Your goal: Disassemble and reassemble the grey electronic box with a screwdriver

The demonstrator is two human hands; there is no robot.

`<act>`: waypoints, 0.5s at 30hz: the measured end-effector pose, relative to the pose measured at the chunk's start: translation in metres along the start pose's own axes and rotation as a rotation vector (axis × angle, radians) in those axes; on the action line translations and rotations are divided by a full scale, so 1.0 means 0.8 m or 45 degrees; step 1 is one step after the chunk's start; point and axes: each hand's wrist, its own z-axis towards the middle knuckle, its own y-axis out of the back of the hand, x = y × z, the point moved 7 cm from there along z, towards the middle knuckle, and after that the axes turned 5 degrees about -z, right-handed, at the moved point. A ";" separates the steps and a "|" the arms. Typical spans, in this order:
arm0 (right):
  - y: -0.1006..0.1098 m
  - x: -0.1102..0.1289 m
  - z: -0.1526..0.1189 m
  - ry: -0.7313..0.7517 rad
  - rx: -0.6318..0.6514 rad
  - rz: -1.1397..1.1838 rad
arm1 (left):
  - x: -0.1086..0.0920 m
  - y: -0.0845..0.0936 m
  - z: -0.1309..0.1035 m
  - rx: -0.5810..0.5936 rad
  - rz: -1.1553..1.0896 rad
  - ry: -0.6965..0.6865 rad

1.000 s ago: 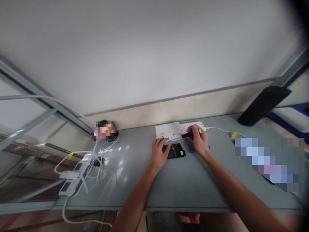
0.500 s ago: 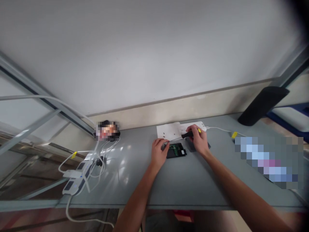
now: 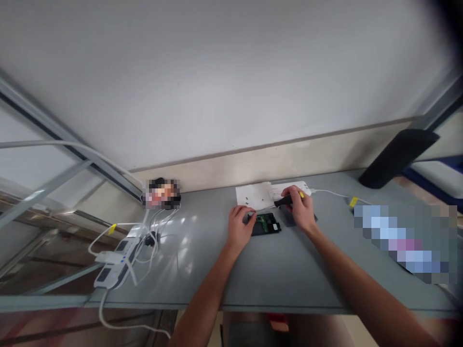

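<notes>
My right hand (image 3: 303,211) is wrapped round the black and yellow handle of a screwdriver (image 3: 284,200). Its thin shaft points left, ending at the fingertips of my left hand (image 3: 240,225). Those left fingers are pinched together at the upper left corner of a black device with an exposed green circuit board (image 3: 266,223); whatever lies between them is too small to make out. Under my right hand, a flat dark grey piece (image 3: 287,218) lies partly covered. Just behind, a sheet of white paper (image 3: 253,193) carries several tiny dark screws.
A white box-like unit (image 3: 307,187) with a cable stands behind my right hand. At the left lie a power strip (image 3: 119,262) and tangled white cables. A black cylinder (image 3: 396,159) leans at the back right. Blurred-out items sit at both sides, and the wall closes off the back.
Both hands keep nearly the same pose, with the screwdriver shaft still meeting my left fingertips. The whole view has shifted slightly.
</notes>
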 end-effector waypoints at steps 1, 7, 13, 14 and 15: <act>0.000 0.000 0.000 -0.004 -0.002 -0.010 | 0.000 0.000 0.000 -0.002 0.003 0.000; 0.001 0.000 0.001 0.003 -0.004 0.001 | 0.000 0.001 0.000 -0.014 0.012 -0.005; 0.002 0.004 0.001 0.011 -0.010 0.012 | 0.001 -0.001 0.000 0.013 -0.012 -0.020; 0.002 0.003 0.002 0.000 -0.006 0.014 | 0.002 -0.002 -0.001 0.019 -0.018 -0.026; 0.002 0.003 0.002 -0.008 0.000 0.012 | 0.002 -0.002 -0.001 0.024 -0.024 -0.033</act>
